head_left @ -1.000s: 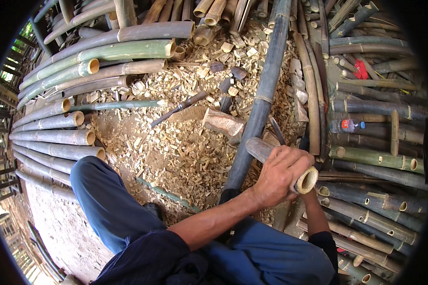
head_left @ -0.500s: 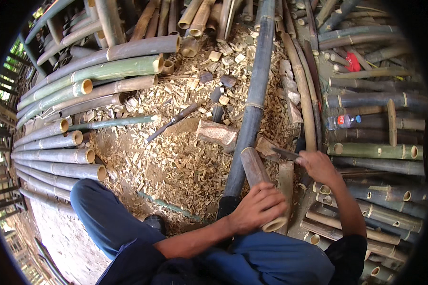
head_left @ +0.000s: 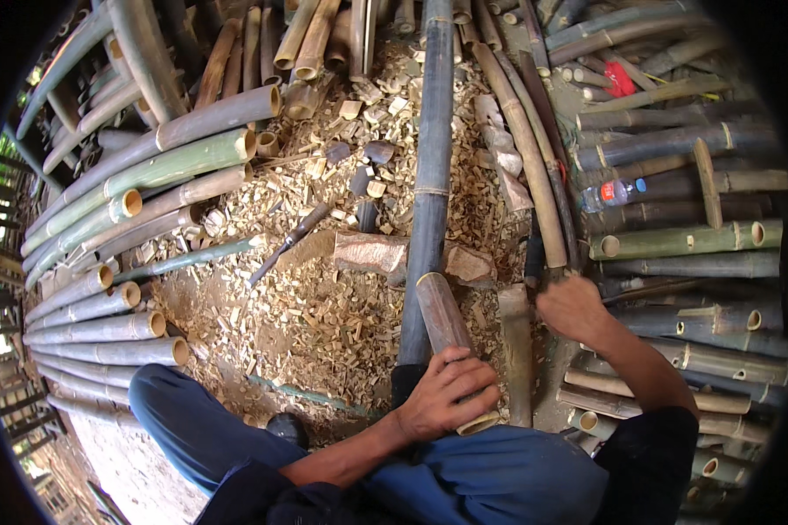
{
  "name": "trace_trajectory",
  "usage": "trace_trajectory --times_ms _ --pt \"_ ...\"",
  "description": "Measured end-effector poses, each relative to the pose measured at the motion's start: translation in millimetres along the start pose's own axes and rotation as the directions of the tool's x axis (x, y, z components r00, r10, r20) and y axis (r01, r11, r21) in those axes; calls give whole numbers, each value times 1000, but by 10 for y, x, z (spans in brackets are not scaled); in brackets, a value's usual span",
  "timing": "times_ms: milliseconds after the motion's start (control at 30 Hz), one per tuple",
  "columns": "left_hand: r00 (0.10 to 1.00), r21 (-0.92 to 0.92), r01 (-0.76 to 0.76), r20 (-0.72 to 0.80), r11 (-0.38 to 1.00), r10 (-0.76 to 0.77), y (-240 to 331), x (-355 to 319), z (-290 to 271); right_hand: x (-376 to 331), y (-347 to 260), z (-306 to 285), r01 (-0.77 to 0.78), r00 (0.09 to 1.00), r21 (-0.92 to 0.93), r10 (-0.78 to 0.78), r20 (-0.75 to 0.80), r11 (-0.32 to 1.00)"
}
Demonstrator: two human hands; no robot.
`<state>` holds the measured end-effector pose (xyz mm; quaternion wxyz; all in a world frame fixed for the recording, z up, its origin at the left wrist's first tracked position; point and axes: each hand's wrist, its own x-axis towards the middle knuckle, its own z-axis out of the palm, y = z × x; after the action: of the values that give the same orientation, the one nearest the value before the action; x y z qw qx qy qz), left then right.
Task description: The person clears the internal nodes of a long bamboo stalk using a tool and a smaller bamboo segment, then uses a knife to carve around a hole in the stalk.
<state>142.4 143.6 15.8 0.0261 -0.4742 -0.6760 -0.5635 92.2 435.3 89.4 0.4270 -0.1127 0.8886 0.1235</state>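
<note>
closest in, the left hand (head_left: pixel 446 394) wraps its fingers firmly around a short bamboo section (head_left: pixel 446 337), holding it near its lower cut end, just above the blue trousers (head_left: pixel 490 481). the piece lies slanted, its upper end pointing away and resting beside a long dark bamboo pole (head_left: pixel 429 192). it looks stiff and hollow, probably light for its bulk, with a smooth rounded skin that could slip; a grip close to a node or the cut rim seems safest. a little further out, the right hand (head_left: pixel 573 306) is closed around the handle of a dark blade (head_left: pixel 534 258); how tight the hold is cannot be told. beyond the hands a flat brownish wooden block (head_left: pixel 372 252) sits on ground thick with pale, dry wood chips (head_left: pixel 306 324). a slim dark tool (head_left: pixel 289 243) lies among them. farther off, stacked bamboo culms (head_left: pixel 166 157), green and tan with open round ends, ring the spot, and a clear plastic bottle (head_left: pixel 611 194) lies at right.
</note>
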Motion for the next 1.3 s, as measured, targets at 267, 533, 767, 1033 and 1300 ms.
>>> trace_trajectory --times_ms 267,533,767,1033,1300 --pt "996 4 60 -63 998 -60 -37 145 -64 -347 -164 924 -151 824 599 435 -364 787" --pt "491 556 812 -486 178 -723 -1121 202 -1817 -4 -973 1585 380 846 611 529 75 -694" --pt "223 342 871 365 353 -904 -721 628 -1113 512 -1554 1033 599 774 279 632 41 -751" --pt "627 156 778 -149 608 -764 -1098 -3 -208 1315 -1885 877 218 643 975 744 -181 48" --pt "602 -22 778 -258 628 -756 -1317 171 -860 1488 -2022 1002 488 737 860 599 -314 -150"
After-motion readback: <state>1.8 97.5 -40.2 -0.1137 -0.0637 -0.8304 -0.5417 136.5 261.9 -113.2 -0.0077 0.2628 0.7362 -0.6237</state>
